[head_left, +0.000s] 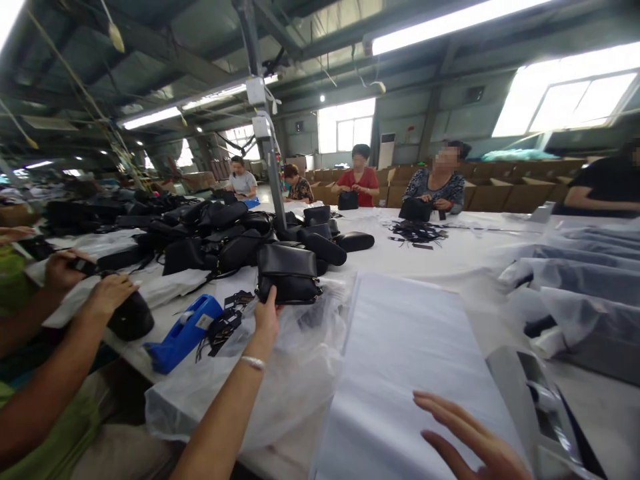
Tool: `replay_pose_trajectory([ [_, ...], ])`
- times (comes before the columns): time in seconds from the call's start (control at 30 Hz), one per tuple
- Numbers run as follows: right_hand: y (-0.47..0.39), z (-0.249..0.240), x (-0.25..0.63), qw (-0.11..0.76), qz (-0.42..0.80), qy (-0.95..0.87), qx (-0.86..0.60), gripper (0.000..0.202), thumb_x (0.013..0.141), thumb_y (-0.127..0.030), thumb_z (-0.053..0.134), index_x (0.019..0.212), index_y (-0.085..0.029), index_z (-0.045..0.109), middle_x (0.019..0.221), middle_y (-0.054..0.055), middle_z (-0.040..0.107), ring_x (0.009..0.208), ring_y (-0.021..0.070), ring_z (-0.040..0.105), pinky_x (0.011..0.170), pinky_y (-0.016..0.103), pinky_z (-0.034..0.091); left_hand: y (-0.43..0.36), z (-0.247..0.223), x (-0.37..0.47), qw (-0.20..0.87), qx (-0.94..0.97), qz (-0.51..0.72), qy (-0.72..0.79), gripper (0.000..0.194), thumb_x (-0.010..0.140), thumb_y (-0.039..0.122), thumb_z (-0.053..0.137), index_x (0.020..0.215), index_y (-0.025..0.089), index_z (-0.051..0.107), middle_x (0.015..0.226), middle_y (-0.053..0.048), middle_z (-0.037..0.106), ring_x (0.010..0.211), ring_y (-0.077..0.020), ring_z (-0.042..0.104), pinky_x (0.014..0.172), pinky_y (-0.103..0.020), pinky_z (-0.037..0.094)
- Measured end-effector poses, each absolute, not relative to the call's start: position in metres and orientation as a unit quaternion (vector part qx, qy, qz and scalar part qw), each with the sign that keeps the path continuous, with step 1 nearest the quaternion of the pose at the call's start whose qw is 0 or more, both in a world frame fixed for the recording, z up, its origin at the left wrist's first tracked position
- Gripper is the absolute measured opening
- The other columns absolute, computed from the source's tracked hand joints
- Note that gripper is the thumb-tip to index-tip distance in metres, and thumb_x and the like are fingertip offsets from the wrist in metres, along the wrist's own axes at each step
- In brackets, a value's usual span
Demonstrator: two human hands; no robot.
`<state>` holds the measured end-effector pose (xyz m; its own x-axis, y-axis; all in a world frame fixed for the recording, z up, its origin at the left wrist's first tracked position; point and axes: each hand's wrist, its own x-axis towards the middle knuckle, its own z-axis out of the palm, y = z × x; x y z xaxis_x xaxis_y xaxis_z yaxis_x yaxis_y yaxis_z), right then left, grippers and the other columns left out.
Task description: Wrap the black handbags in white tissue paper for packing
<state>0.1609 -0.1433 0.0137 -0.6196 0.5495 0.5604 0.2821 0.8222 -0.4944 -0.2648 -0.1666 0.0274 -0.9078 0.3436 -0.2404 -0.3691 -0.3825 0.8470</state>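
Right hand [473, 440] over smooth rectangular paper [410, 353]

Black, plain: the nearest handbag [287, 261] and the heaped bags [237, 248] beyond it. Blue: the tape dispenser [175, 341], its label [204, 322] pale. White: the worktop [460, 257]; bluish white, as I see it, the paper sheet [405, 360]. Silver: the bracelet [253, 362]. Opposite me, one co-worker's top [368, 183] is red; the next top [420, 181], mottled dark and pale grey. Brown: the cartons [493, 195]. Yellowish green: the closest co-worker's shirt [65, 440].
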Motion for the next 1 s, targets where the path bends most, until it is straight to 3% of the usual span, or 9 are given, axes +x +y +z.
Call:
replay_pose_trajectory([
  [0.07,-0.149,0.026,0.126,0.394,0.15,-0.877,-0.232,0.062,0.085,-0.038,0.064,0.143,-0.046,0.044,0.133,-0.002,0.062,0.112,0.0309,0.066,0.085,0.046,0.063,-0.18,0.046,-0.248,0.192,0.024,0.842,0.504,0.018,0.085,0.022,0.072,0.101,0.018,0.067,0.1,-0.002,0.073,0.079,-0.0119,0.068,0.076,-0.025,0.059],
  [0.17,-0.155,0.045,0.072,0.412,0.091,-0.88,-0.22,0.078,0.086,-0.03,0.066,0.153,-0.035,0.028,0.157,0.004,0.034,0.142,0.036,0.034,0.108,0.06,0.042,-0.2,0.07,-0.208,0.18,0.078,0.85,0.489,0.024,0.082,0.026,0.075,0.104,0.02,0.069,0.11,-0.003,0.073,0.088,-0.0147,0.07,0.078,-0.027,0.06],
  [0.27,-0.16,0.062,0.032,0.434,0.021,-0.875,-0.215,0.089,0.08,-0.018,0.072,0.154,-0.036,0.025,0.163,0.005,0.014,0.147,0.0389,0.015,0.116,0.068,0.021,-0.221,0.084,-0.156,0.181,0.116,0.838,0.501,0.034,0.078,0.035,0.078,0.108,0.02,0.07,0.11,-0.005,0.073,0.086,-0.0171,0.071,0.075,-0.029,0.061],
  [0.4,-0.164,0.073,0.021,0.497,0.001,-0.834,-0.242,0.094,0.077,-0.004,0.065,0.152,-0.044,0.024,0.164,0.0,0.003,0.148,0.0396,0.012,0.114,0.071,0.019,-0.249,0.089,-0.094,0.21,0.143,0.779,0.573,0.045,0.075,0.046,0.078,0.107,0.016,0.072,0.103,-0.009,0.076,0.093,-0.0247,0.072,0.078,-0.034,0.061],
  [0.53,-0.162,0.078,0.038,0.604,0.118,-0.748,-0.248,0.091,0.073,-0.004,0.066,0.149,-0.043,0.031,0.162,-0.002,0.019,0.147,0.0377,0.02,0.114,0.068,0.026,-0.258,0.102,-0.054,0.189,0.333,0.712,0.588,0.045,0.076,0.041,0.078,0.115,0.019,0.071,0.113,-0.008,0.074,0.106,-0.0286,0.069,0.093,-0.037,0.056],
  [0.67,-0.152,0.092,0.053,0.651,0.472,-0.524,-0.281,0.069,0.075,-0.026,0.076,0.139,-0.029,0.049,0.135,0.005,0.061,0.127,0.0328,0.054,0.106,0.054,0.046,-0.24,0.125,-0.039,0.248,0.561,0.646,0.454,0.068,0.078,0.036,0.078,0.141,0.029,0.052,0.137,-0.008,0.061,0.12,-0.0294,0.061,0.104,-0.042,0.049],
  [0.77,-0.144,0.099,0.062,0.617,0.68,-0.306,-0.253,0.053,0.079,-0.035,0.074,0.129,-0.023,0.058,0.113,0.003,0.073,0.111,0.0277,0.066,0.095,0.045,0.057,-0.22,0.127,-0.049,0.152,0.535,0.706,0.438,0.047,0.086,0.036,0.07,0.131,0.027,0.06,0.137,-0.009,0.06,0.123,-0.0282,0.059,0.102,-0.04,0.051],
  [0.87,-0.141,0.093,0.075,0.571,0.765,-0.173,-0.243,0.041,0.08,-0.036,0.073,0.117,-0.02,0.066,0.107,0.003,0.075,0.104,0.0254,0.07,0.087,0.038,0.061,-0.204,0.105,-0.067,0.091,0.408,0.768,0.485,0.04,0.089,0.038,0.066,0.126,0.026,0.061,0.138,-0.009,0.058,0.126,-0.0254,0.055,0.104,-0.037,0.047],
  [1.0,-0.143,0.074,0.084,0.538,0.801,-0.112,-0.237,0.031,0.082,-0.038,0.07,0.107,-0.019,0.071,0.101,0.002,0.077,0.095,0.0247,0.072,0.085,0.039,0.062,-0.198,0.056,-0.064,0.391,0.304,0.724,0.48,0.064,0.087,0.063,0.056,0.142,0.032,0.045,0.15,-0.008,0.046,0.134,-0.0267,0.048,0.106,-0.039,0.044],
])
